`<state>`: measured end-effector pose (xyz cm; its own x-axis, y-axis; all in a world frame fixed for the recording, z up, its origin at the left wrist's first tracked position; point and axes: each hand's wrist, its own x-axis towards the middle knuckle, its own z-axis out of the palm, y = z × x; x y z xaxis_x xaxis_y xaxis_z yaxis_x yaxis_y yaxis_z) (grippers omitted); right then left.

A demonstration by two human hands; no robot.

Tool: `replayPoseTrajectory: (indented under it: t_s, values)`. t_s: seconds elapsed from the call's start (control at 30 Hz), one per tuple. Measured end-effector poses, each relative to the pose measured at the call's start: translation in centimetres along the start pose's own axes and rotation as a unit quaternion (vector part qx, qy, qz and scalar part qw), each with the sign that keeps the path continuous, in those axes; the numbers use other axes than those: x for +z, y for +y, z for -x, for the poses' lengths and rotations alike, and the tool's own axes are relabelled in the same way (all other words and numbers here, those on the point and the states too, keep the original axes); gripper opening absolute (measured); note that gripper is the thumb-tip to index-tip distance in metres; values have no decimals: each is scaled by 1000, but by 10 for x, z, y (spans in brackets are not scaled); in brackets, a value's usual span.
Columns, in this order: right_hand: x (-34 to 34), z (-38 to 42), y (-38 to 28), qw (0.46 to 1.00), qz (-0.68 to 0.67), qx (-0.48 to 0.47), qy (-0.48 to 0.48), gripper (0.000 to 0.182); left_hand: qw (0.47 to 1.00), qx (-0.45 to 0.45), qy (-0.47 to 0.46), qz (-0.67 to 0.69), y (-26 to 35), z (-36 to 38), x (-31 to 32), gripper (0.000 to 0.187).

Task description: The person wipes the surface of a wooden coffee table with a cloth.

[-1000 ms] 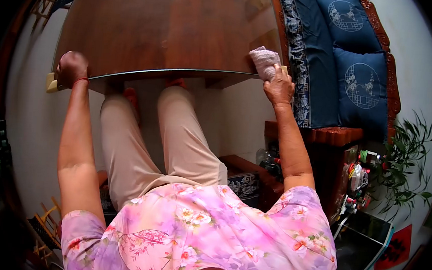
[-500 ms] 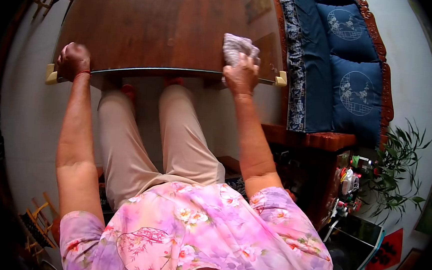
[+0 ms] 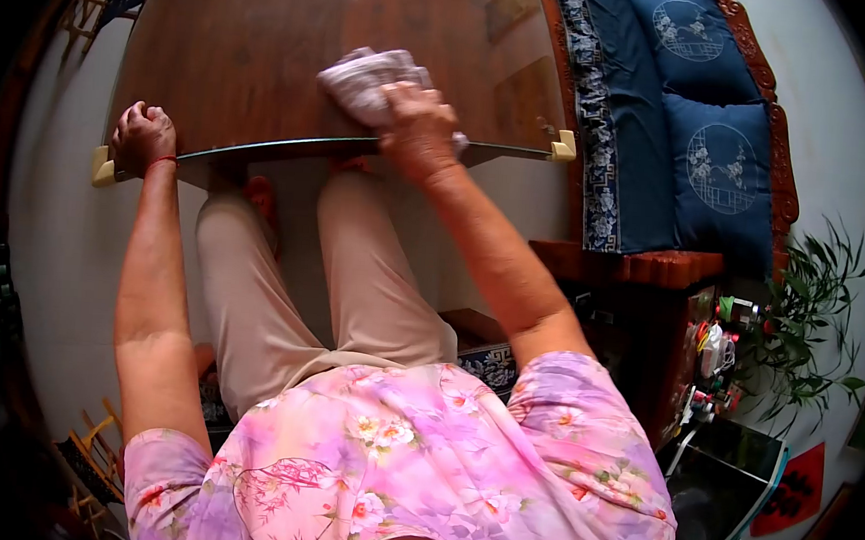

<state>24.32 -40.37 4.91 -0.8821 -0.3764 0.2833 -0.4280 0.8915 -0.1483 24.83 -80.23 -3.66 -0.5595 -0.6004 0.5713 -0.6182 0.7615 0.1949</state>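
Note:
My right hand (image 3: 420,134) is closed on a crumpled pale pink and white cloth (image 3: 365,83). The cloth lies on the glass-topped brown wooden table (image 3: 297,50), close to its near edge. At the table's near left corner, my left hand (image 3: 145,140) is curled into a fist with a red band at the wrist. Its palm side is hidden, so I cannot make out whether anything is inside. Just below that fist, a cream corner guard (image 3: 104,167) covers the glass corner.
Another corner guard (image 3: 564,146) caps the near right corner. A carved wooden sofa with blue cushions (image 3: 721,155) runs along the right. Beside me stand a wooden cabinet (image 3: 639,325) with small items and a leafy plant (image 3: 821,307). My knees are close to the table's edge.
My right hand and the cloth have swept left across the table from near the right corner. My left fist has stayed at the left corner, shifting only slightly.

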Motion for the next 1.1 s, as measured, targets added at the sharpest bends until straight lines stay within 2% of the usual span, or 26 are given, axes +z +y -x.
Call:
replayPoseTrajectory:
  t_s: [0.07,0.17,0.23,0.3,0.53,0.67,0.77,0.97,1.1]
  values:
    - [-7,1,43,996,87,35,-9,49,1000,-8,-3,3,2,0,-2,29]
    - [-14,-8,108,967,201,140,-67,51,1000,-11,-2,-6,2,0,-1,29]
    - [-18,-14,141,951,205,223,-61,53,1000,-12,-2,-14,4,0,-3,29]
    - [-20,-24,157,935,176,292,-99,60,1000,-14,-13,-16,3,-1,-2,30]
    - [-37,-33,140,925,110,262,-253,125,999,-23,-23,-14,4,-1,-3,33]
    - [-45,-42,119,906,130,274,-295,125,999,-6,-24,-22,-2,-4,5,34]
    - [-41,-50,129,900,107,274,-322,122,999,-10,-28,-27,2,-3,-3,34]
    - [-46,-48,116,901,109,286,-309,119,999,-13,-27,-16,2,-3,-1,34]
    - [-41,-54,125,888,96,294,-340,122,1000,-5,-12,-15,0,-2,4,33]
